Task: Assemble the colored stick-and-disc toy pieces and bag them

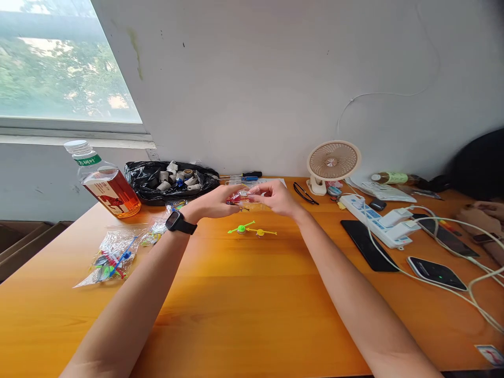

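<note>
With forearms (338, 278) outstretched, gripped red-filled clear packet (237, 198) between half-curled left hand (213, 202) and pinching right hand (280, 199) — faced grey tubes (164, 177) in black bag (146, 193).

Desk (220, 315) is orangey-brown with a faint wood grain. One toy spinner (241, 229) is neon green, the other spinner (260, 232) yellow. Clear packet (237, 198) shows some red. Smartwatch (181, 223) is all black, clip fan (334, 160) cream and tan, bottled drink (128, 198) amber.

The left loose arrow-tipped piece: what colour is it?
The left loose arrow-tipped plastic piece is bright green, shown in the head view.
</note>
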Demonstrator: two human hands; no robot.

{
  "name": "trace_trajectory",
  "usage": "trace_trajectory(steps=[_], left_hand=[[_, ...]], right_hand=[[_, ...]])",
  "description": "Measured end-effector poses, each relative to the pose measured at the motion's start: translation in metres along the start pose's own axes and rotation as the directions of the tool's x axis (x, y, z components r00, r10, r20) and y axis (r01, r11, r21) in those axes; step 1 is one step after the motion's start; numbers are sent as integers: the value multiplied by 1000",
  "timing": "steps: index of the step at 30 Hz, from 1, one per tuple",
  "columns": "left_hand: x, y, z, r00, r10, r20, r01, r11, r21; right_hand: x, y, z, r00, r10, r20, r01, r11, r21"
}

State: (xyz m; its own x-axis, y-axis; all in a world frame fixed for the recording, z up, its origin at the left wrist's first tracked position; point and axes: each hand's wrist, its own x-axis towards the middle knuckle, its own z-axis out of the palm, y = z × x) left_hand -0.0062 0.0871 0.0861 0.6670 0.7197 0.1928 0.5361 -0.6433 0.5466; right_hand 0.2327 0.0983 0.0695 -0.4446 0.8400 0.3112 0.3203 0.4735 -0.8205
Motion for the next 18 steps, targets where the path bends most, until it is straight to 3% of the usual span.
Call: trace_trajectory(steps=[4, 9, 11, 15, 18], left_hand=[[-1, 1, 0, 1000, -23, -15, 23, 999, -32], [-1, 6, -3, 996, -90, 20, 93, 972, -216], [-2, 8, -5, 994, -90, 69, 107, 944, -313], [-6, 5, -5, 978, -43, 203, 154, 808, -569], [-10, -5, 0, 940, -42, 339, 281, 662, -694]], right_hand=[[-6, -17, -10, 1000, 8, 0, -8, 995, 98], [-16, -36, -28, 983, -24, 180, 10, 997, 79], [-19, -42, -34, 983, -45, 180, 37, 998, 51], [-22, -53, -39, 995, -43, 89, 41, 999, 22], [-24, -60, -39, 998, -20, 63, 18, 1000, 23]])
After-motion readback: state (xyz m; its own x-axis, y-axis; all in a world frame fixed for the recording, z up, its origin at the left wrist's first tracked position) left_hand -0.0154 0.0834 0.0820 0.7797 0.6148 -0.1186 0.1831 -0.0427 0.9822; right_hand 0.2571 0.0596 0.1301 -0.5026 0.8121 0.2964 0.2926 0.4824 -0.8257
